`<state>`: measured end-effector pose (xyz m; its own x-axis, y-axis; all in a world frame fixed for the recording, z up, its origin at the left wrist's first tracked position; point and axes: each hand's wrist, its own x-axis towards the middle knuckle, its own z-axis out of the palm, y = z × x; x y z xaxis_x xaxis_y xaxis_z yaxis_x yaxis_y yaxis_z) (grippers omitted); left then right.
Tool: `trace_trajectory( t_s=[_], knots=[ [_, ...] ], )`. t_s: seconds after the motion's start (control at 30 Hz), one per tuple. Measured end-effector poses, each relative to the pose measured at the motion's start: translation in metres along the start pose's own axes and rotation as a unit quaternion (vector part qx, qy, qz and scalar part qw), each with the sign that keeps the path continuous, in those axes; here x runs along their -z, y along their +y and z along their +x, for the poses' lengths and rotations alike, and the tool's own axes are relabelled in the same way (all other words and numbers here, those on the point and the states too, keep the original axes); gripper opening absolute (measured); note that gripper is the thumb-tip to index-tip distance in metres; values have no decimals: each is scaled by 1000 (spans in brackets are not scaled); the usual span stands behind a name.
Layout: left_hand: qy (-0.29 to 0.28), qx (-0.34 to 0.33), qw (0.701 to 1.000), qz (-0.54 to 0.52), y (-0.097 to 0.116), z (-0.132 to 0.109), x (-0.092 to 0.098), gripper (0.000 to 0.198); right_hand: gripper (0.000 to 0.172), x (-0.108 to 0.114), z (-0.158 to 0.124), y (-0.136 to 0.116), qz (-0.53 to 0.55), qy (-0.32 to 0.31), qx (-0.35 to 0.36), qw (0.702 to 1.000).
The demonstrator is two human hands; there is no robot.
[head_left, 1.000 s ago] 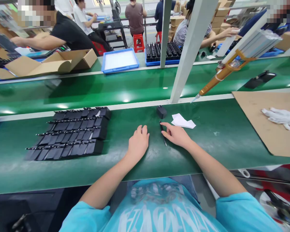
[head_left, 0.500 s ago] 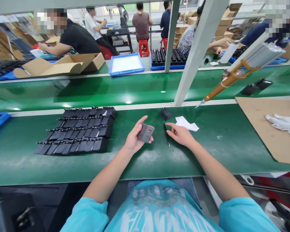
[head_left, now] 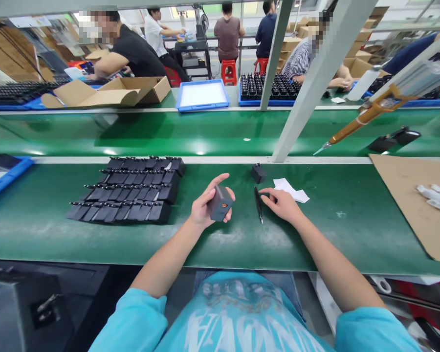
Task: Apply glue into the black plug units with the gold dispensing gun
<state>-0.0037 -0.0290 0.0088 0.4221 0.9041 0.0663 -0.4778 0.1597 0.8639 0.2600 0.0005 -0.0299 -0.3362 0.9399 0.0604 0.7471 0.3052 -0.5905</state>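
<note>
Black block (head_left: 220, 204) in cupped left fingers (head_left: 219, 180)

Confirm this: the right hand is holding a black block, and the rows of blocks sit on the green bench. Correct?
Wrong hand: the head view shows the left hand holding the black block. The rows of blocks do sit on the green bench.

There's one camera here, worn on the person's head, facing forward and tipped down over the work. Closest to it, at six o'clock, is the wearer's own turquoise shirt (head_left: 249, 313); the left hand (head_left: 210, 203) and right hand (head_left: 281, 203) show nearby, around the middle, over the green bench (head_left: 220, 249), and the view runs far off at twelve o'clock to a co-worker in brown (head_left: 228, 33).
</note>
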Motion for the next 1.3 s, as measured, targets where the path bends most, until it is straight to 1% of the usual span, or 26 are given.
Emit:
trace_trajectory(
  t_s=[0.07, 0.13, 0.2, 0.27, 0.3, 0.33, 0.4, 0.43, 0.5, 0.6, 0.67, 0.73, 0.77, 0.8, 0.87, 0.9, 0.97, 1.0, 1.03, 1.1, 1.13, 1.17, 1.2, 1.23, 1.27, 1.3],
  knots=[
    [-13, -11, 1000, -3, 4, 0, 0, 61, 33, 0, 1, 1, 0, -1, -1, 1000],
    [-11, -19, 1000, 16, 10, -2, -3, 59, 33, 2, 0, 2, 1, -2, 2, 1000],
    [2, -19, 998, 66, 18, -11, -8, 57, 34, 4, -3, 4, 4, -2, 7, 1000],
    [32, -34, 987, 152, 24, -27, -12, 52, 35, 5, -6, 6, -1, 3, 10, 1000],
    [54, -50, 975, 209, 27, -39, -11, 49, 37, 5, -7, 7, -10, 4, 13, 1000],
    [84, -68, 956, 272, 30, -52, -8, 47, 38, 4, -7, 9, -20, 10, 13, 1000],
    [160, -93, 899, 398, 36, -83, 4, 45, 39, 1, -6, 13, -34, 10, 16, 999],
    [201, -91, 864, 453, 39, -101, 14, 46, 40, -1, -6, 14, -35, 2, 23, 999],
    [284, -62, 790, 540, 49, -140, 39, 49, 42, -5, -5, 15, -33, -14, 34, 999],
    [397, -17, 671, 626, 70, -195, 87, 56, 47, -10, -5, 14, -27, -31, 40, 998],
    [451, 7, 588, 671, 88, -223, 122, 61, 49, -11, -4, 15, -25, -41, 37, 998],
    [468, 36, 518, 715, 105, -238, 156, 63, 49, -10, -3, 15, -24, -45, 29, 998],
    [468, 52, 496, 729, 114, -242, 172, 63, 49, -9, -2, 15, -23, -45, 25, 998],
    [460, 73, 480, 743, 121, -244, 186, 64, 48, -8, -1, 15, -22, -45, 21, 999],
    [433, 121, 462, 764, 133, -243, 211, 67, 45, -7, -1, 12, -18, -41, 17, 999],
    [423, 141, 456, 770, 137, -242, 222, 69, 43, -6, -1, 10, -16, -38, 18, 999],
    [428, 155, 446, 771, 141, -240, 241, 73, 38, -6, -3, 5, -8, -22, 22, 999],
    [431, 147, 449, 769, 141, -240, 249, 74, 36, -7, -4, 3, 0, -15, 24, 1000],
    [442, 136, 456, 761, 141, -240, 255, 77, 34, -7, -5, 1, 11, 10, 20, 1000],
    [479, 113, 459, 740, 140, -239, 258, 81, 32, -9, -5, 0, 36, 86, 15, 996],
    [484, 103, 454, 741, 139, -239, 253, 82, 32, -10, -4, 0, 49, 130, 19, 990],
    [494, 94, 438, 745, 137, -237, 243, 83, 34, -11, -1, 0, 62, 172, 19, 983],
    [509, 71, 415, 751, 136, -235, 228, 83, 39, -11, 2, 1, 70, 199, 14, 977],
    [523, 23, 402, 751, 133, -230, 210, 80, 45, -10, 7, 1, 74, 211, 5, 975],
    [539, -32, 399, 742, 130, -224, 189, 76, 52, -9, 14, 1, 70, 206, -7, 976],
    [546, -76, 405, 730, 127, -216, 166, 73, 58, -8, 21, 1, 62, 188, -20, 980]
  ],
)
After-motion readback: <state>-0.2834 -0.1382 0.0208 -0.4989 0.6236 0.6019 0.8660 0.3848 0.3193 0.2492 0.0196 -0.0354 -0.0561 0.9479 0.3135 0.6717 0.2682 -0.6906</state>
